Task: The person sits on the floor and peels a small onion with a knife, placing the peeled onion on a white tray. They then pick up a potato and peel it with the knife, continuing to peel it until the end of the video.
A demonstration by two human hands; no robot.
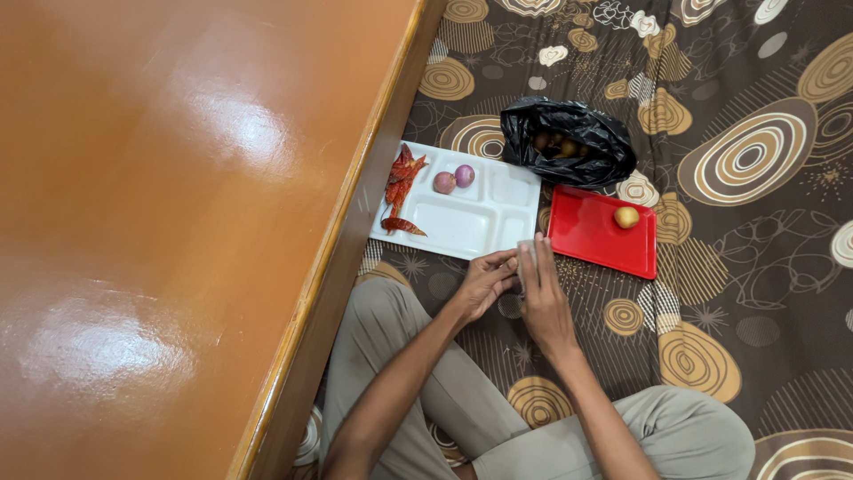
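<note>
Both forearms angle inward, left hand (482,284) and right hand (542,298) pinching one small pale object (526,253) in a closed grip.

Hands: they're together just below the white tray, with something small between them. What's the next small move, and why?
Probably bring the right hand up to the red board, a short reach. The left hand and the right one meet over a small pale thing that is too hidden to identify. The board is right above them and holds only one yellowish potato, while the white tray already carries chillies and two onions.
</note>
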